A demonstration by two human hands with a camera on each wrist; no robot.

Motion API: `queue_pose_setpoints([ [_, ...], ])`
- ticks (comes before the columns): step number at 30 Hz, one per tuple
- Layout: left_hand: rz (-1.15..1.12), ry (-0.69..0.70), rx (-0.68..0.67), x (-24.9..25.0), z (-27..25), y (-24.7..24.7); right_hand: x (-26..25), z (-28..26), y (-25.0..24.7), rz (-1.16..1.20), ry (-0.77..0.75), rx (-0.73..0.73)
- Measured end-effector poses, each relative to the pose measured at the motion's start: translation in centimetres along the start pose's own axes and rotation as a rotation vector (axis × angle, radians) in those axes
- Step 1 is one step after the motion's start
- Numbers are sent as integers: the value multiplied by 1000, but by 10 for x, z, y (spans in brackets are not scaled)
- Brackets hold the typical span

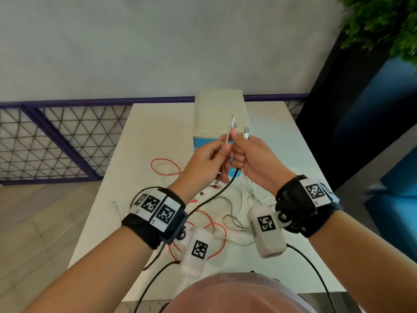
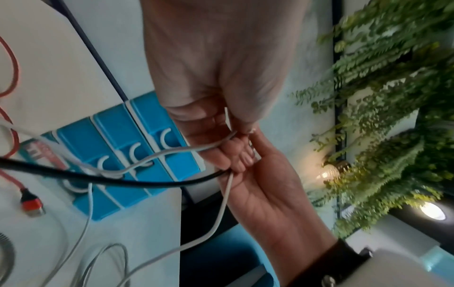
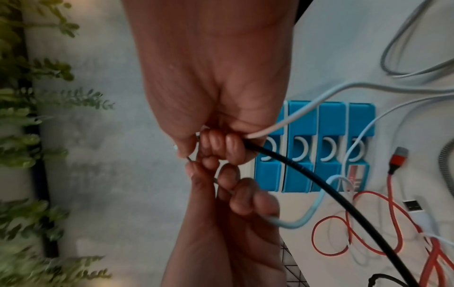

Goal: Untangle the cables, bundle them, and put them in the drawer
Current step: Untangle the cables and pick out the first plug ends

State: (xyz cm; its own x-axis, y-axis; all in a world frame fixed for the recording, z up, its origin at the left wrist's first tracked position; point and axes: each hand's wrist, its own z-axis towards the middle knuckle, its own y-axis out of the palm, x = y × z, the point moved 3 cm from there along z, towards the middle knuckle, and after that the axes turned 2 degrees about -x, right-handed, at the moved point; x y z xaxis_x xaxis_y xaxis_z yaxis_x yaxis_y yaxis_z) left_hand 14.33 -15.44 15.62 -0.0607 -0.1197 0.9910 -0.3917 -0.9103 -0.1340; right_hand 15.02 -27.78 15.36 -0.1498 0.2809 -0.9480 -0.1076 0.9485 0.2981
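**Both Hands Raised, Pinching and Gripping Cable Ends Above the Table**

Far left on the white table (image 1: 144,136): a thin red cable (image 1: 165,167) lying in loose rounded loops, matte and rubbery, ending in a blocky red-and-black plug (image 2: 30,200) flat on the smooth surface. More red loops nearer the body, partly hidden under the left wrist.

Left hand (image 1: 206,161) held up above the table, fingers curled, thumb and fingertips pinching a slim white cable (image 1: 229,134) just below its narrow connector, which pointed upward. In the wrist views, that white cable seen running through the curled fingers and drooping down toward the table in a soft curve.

Touching it on the right, the right hand (image 1: 250,158) closed in a fist around a thick, smooth black cable (image 1: 216,195) and a second white cable (image 1: 244,177), its metal-tipped plug (image 1: 246,131) poking out above the knuckles. Black cable hanging from the bottom of the fist, slanting down and leftward across the table.

Below and between the wrists, a braided silver-grey cable (image 1: 234,219) with a woven, metallic-looking sheath, coiled among thin glossy white strands and crossed by the red loops: still a tangle.

Behind the hands, at the far middle of the table, a small boxy drawer unit (image 1: 220,114), pale cream plastic top, bright blue drawer fronts (image 3: 302,147) with white crescent-shaped pulls, all shut.

Far right, feathery green foliage (image 1: 383,23) over a dark panel.
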Motion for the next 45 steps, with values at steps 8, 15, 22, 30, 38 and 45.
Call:
queue_pose_setpoints([
  [8,149,-89,-159,-19,-14,-24,2,14,19,-71,-105,152],
  [15,478,-209,-202,-77,-39,-85,-16,10,-27,192,-170,385],
  [22,838,-296,-101,-118,-47,-141,-30,-8,-60,-334,-228,669],
  [30,707,99,-115,-30,-9,-49,11,-2,24,-1044,-70,-65],
  [38,463,34,-132,-32,-13,-79,-10,1,-10,-736,16,226],
  [45,658,-232,-162,-103,-31,-134,-27,3,-49,-582,-119,603],
])
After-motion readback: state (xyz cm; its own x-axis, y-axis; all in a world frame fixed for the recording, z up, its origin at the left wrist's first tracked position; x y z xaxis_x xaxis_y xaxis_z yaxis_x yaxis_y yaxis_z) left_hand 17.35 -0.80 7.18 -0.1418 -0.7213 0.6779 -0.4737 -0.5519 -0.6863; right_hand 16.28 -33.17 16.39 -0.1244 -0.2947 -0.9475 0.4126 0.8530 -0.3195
